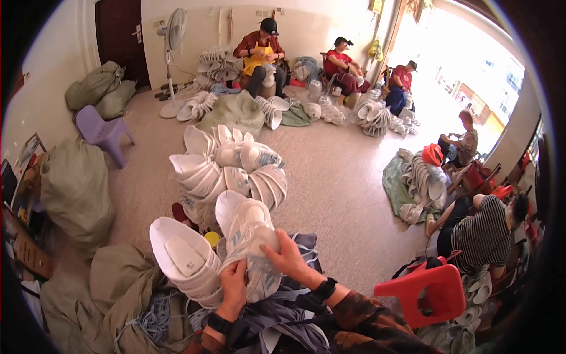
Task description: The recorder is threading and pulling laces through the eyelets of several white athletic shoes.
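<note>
A white shoe upper (246, 221) with pale blue stripes is between my hands in front of me. My left hand (234, 286) is closed on its near left edge, fingers pinched together. On its right side, my right hand (288, 256) grips the upper with the thumb on top and the other fingers partly hidden beneath. Close by on the left stands a nested stack of white shoe uppers (177, 251), open ends facing up. Dark cloth (271, 321) and grey-blue laces (156, 315) lie below my hands.
Beyond my hands, curved rows of white uppers (236, 156) rise in a pile. Large olive sacks (76, 192), a purple chair (103, 133) and a standing fan (172, 59) are to the left. A red plastic stool (427, 289) stands at right. Several people sit working among more uppers.
</note>
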Motion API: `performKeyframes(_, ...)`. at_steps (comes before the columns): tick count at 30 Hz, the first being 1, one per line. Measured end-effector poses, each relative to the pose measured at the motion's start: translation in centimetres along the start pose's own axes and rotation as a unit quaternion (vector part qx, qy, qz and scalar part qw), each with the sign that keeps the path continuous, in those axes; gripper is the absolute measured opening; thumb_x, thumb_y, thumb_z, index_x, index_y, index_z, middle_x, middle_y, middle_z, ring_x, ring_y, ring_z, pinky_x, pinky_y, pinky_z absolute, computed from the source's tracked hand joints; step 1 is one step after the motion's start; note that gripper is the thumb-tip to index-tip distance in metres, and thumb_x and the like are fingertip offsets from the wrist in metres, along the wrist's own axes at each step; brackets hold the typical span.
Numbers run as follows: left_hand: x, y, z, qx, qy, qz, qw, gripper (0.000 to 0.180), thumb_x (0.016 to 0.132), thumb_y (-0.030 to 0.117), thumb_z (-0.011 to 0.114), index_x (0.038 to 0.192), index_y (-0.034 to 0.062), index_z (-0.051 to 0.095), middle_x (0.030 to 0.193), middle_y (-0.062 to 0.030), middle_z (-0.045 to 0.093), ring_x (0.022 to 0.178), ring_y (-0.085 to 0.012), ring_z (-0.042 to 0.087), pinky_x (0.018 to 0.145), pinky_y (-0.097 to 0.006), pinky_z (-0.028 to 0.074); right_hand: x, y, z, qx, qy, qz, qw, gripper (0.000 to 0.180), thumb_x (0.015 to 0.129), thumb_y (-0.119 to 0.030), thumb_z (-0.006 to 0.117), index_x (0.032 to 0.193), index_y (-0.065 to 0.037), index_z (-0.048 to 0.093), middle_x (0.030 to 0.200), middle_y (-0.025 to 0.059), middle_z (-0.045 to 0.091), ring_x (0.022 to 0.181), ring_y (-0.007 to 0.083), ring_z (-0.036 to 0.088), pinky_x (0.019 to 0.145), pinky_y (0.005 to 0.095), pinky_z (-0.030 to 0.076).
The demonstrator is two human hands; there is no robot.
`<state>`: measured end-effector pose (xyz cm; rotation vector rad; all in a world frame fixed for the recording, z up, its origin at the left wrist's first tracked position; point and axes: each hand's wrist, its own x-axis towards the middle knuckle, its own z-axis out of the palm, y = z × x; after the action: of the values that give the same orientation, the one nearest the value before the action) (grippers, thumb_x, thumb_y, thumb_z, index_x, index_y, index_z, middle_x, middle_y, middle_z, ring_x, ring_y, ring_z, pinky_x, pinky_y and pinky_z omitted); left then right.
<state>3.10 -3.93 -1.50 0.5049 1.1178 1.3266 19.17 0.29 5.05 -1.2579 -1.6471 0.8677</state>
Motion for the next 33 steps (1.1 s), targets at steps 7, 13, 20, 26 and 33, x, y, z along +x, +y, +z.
performKeyframes(7, 1.4, -0.2, -0.4, -0.045, -0.065, -0.032, 0.996, 0.025, 0.101, 0.013, 0.059, 0.119, -0.0006, 0.068, 0.105, -0.0044, 0.072, 0.084, -0.011, 0.067, 0.069, -0.025, 0.055, 0.7, -0.4, -0.8, -0.03, -0.029, 0.029, 0.999, 0.038, 0.093, -0.025, 0.068, 0.111, 0.003, 0.05, 0.088, 0.0242, 0.061, 0.077, 0.0309, 0.062, 0.07, 0.0414, 0.049)
performKeyframes(13, 2.4, -1.3, -0.7, -0.032, -0.071, 0.001, 0.997, 0.023, 0.101, 0.012, 0.058, 0.118, -0.0012, 0.068, 0.103, -0.0049, 0.072, 0.085, -0.0132, 0.069, 0.07, -0.027, 0.057, 0.2, 0.4, -1.1, -0.018, -0.029, 0.016, 0.999, 0.037, 0.093, -0.026, 0.068, 0.109, 0.003, 0.05, 0.084, 0.0213, 0.059, 0.075, 0.0268, 0.059, 0.067, 0.0402, 0.048)
performKeyframes(20, 0.1, 1.5, -0.9, 0.284, -0.059, 0.086, 0.953, 0.014, 0.096, 0.009, 0.063, 0.101, -0.0017, 0.072, 0.091, -0.0042, 0.072, 0.074, -0.0091, 0.062, 0.063, -0.025, 0.048, 2.1, 4.2, -2.3, 0.071, -0.071, 0.087, 0.991, 0.034, 0.092, -0.027, 0.071, 0.104, 0.001, 0.056, 0.085, 0.0071, 0.061, 0.079, 0.0119, 0.056, 0.066, 0.0343, 0.048)
performKeyframes(26, -4.3, 5.9, -2.7, 0.507, -0.148, 0.334, 0.781, 0.006, 0.088, 0.003, 0.064, 0.092, 0.0, 0.068, 0.087, -0.0145, 0.068, 0.077, -0.0325, 0.065, 0.071, -0.036, 0.051, 7.0, 8.0, -1.8, 0.109, -0.084, 0.012, 0.99, 0.028, 0.09, -0.024, 0.074, 0.102, 0.0, 0.063, 0.084, 0.0005, 0.062, 0.078, 0.0083, 0.055, 0.065, 0.0296, 0.049)
performKeyframes(33, -10.4, 7.4, -11.7, 0.584, -0.326, 0.145, 0.729, 0.011, 0.087, 0.013, 0.066, 0.095, 0.0048, 0.07, 0.088, -0.0127, 0.068, 0.087, -0.0332, 0.066, 0.075, -0.041, 0.052, 9.4, 8.9, -2.5, 0.097, -0.091, 0.074, 0.988, 0.029, 0.089, -0.022, 0.073, 0.103, 0.002, 0.063, 0.084, 0.0026, 0.064, 0.077, 0.0115, 0.059, 0.067, 0.0297, 0.05)
